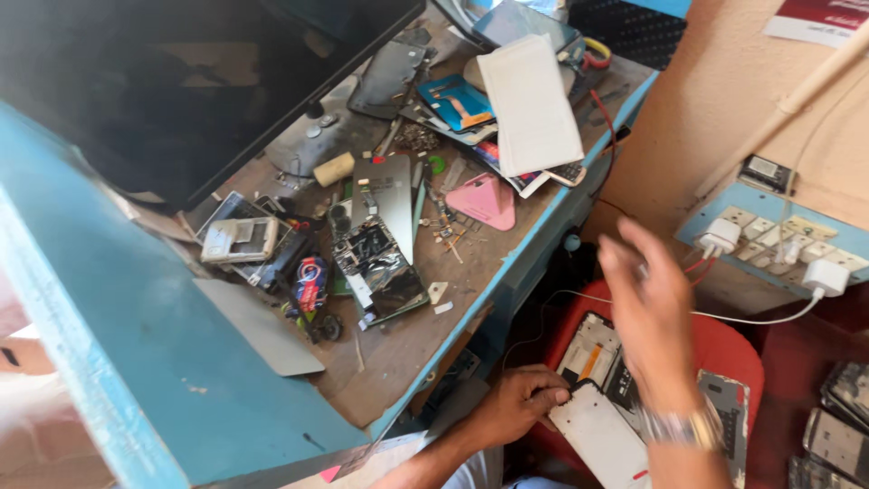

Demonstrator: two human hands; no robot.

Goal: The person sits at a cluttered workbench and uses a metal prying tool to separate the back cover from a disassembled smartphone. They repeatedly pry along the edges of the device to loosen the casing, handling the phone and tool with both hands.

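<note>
Phone panel (602, 439), white, lies on a red stool (724, 349), pinched by left hand (520, 398); right hand (647, 303) hovers blurred, fingers spread. Two white chargers (720, 237) plugged nearby.

Right hand (644, 312) motion-blurred, its grip perhaps empty; phone frames (837, 433) cut off at right edge

Two bare forearms are shown, without sleeves. A silver metal watch band (681, 426) is worn at the wrist of the right hand (644, 303), at five o'clock in view. Nothing is worn on the left hand (518, 401).
</note>
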